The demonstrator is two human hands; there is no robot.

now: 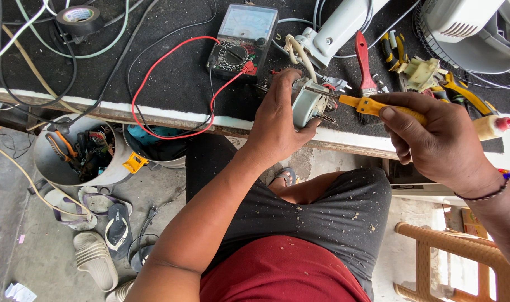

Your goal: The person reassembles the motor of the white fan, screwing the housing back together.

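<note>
My left hand (277,120) grips a small grey electric motor (308,103) at the front edge of the black-topped workbench (171,84). My right hand (433,137) holds a yellow-handled screwdriver (372,105), its metal tip touching the top of the motor. An analog multimeter (242,42) with a red lead (154,67) and a black lead lies just behind the motor. A cream cable runs from the motor to a white fan neck (336,31).
A red-handled brush (364,61), yellow pliers (461,89), a small glue bottle (492,126) and a fan body (473,31) lie to the right. A tape roll (79,18) and loose wires are at the left. Two tool buckets (79,151), sandals (107,229) and a wicker chair (456,246) stand below.
</note>
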